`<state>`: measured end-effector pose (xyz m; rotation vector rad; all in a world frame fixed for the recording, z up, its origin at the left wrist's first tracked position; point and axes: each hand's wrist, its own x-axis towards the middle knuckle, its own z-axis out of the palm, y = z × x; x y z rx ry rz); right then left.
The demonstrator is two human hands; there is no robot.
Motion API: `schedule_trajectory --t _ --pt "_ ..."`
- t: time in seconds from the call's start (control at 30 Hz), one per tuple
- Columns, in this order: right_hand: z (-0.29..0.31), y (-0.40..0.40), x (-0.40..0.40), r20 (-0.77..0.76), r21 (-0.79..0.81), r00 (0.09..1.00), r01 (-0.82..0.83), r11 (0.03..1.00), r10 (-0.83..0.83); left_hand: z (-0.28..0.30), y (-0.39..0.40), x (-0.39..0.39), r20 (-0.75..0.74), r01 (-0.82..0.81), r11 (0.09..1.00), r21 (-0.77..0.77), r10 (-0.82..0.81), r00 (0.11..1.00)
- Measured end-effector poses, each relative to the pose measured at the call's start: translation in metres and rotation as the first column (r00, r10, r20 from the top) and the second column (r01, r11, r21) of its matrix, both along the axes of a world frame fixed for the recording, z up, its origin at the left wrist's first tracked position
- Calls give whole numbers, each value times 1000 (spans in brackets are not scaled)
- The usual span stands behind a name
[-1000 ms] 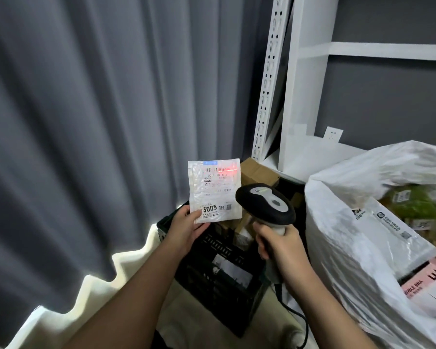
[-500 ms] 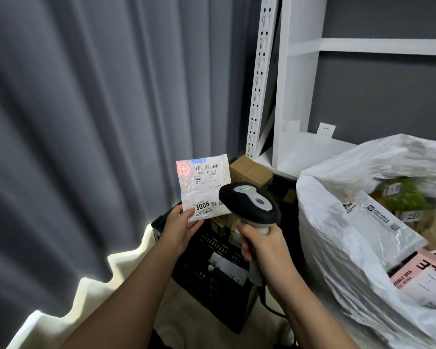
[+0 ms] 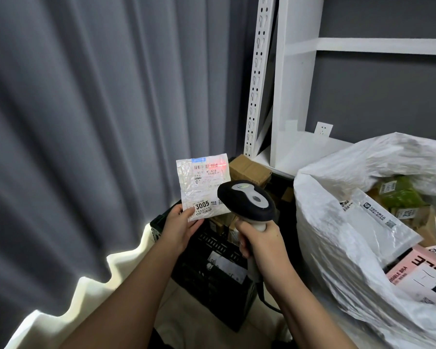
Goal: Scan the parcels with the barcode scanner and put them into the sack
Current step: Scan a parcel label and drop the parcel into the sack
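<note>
Scanning: left hand (image 3: pixel 179 229) pinches parcel (image 3: pixel 205 188), right hand (image 3: pixel 261 244) grips scanner (image 3: pixel 247 201). Next, drop parcel into sack (image 3: pixel 337 222).

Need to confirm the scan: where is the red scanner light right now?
In the head view, the red light falls on the barcode's right end, atop the white parcel, up-left of the scanner.

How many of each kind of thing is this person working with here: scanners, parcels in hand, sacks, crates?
Barcode scanner, gripped by the right hand: 1
White parcel, pinched by the left hand: 1
White sack, holding parcels too heaped to count: 1
Black crate: 1
Total: 4
</note>
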<state>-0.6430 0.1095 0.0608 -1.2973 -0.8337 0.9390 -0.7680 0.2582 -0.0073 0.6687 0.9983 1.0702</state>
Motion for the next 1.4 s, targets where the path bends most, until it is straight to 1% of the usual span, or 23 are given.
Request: schedule_trajectory --t 0.33,0.57,0.73,0.83,0.9,0.97,1.0,1.07,1.13,1.2,1.27,1.33,1.4 --pt "0 11 -7 -50 -1 999 14 1000 -14 0 -2 2 3 11 1000 0 -11 1000" --pt "-1 16 -10 -34 19 999 33 999 -32 1 -5 5 1 26 1000 2 -26 1000" --pt "-3 18 -10 -62 21 997 51 998 -50 -1 -5 3 3 22 1000 -4 -22 1000" --pt "-4 17 -10 -54 25 997 48 999 -46 -1 -5 4 0 18 1000 -3 -18 1000" --pt "-4 16 -9 -44 28 998 49 998 -48 -2 -5 4 -14 20 1000 -1 -20 1000" --pt "-2 13 -6 -26 19 998 58 998 -57 -1 -6 6 -60 13 1000 11 -12 998" --pt "-1 10 -4 -20 11 998 67 998 -67 0 -9 7 -121 -1 999 40 6 993" --pt "3 4 6 -12 20 996 88 996 -87 8 -14 13 -262 -39 986 164 81 962" --pt "12 -9 20 0 52 993 121 991 -121 25 -23 22 -310 -57 950 308 157 938" --pt "21 -24 38 22 84 989 147 986 -149 48 -32 34 -331 -35 913 407 183 926" --pt "34 -44 59 25 122 982 186 975 -190 75 -42 54 -354 26 863 504 179 918" --pt "49 -63 81 -22 140 969 247 959 -246 103 -54 82 -381 117 797 593 149 913" --pt "65 -84 102 -65 140 954 300 943 -294 127 -67 118 -453 233 705 669 139 881"
